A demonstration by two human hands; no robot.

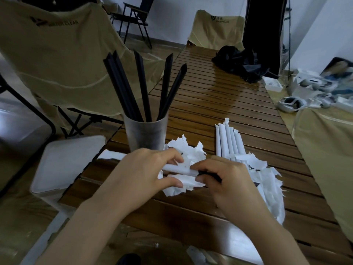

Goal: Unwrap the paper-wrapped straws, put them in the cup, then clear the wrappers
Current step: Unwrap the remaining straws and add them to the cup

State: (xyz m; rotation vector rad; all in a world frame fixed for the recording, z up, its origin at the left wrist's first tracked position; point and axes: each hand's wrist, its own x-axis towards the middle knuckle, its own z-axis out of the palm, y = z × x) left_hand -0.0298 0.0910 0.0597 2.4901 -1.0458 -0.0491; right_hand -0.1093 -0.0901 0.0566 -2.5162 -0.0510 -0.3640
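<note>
1. Both hands, left hand and right hand, pinch one half-unwrapped straw with fingers clamped; it lies 9-to-3.
2. Five black straws stand in the cup at 11 o'clock.
3. Wrapped straws point toward 12.

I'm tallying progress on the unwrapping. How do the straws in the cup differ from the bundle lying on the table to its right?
The straws in the cup are bare and black; the bundle of wrapped straws is still covered in white paper. The cup's straws stand upright and fan apart with their pointed tips up, while the bundle lies flat on the slatted table, side by side. Five show in the cup; the bundle's count is unclear. Both are long, thin straws.
</note>
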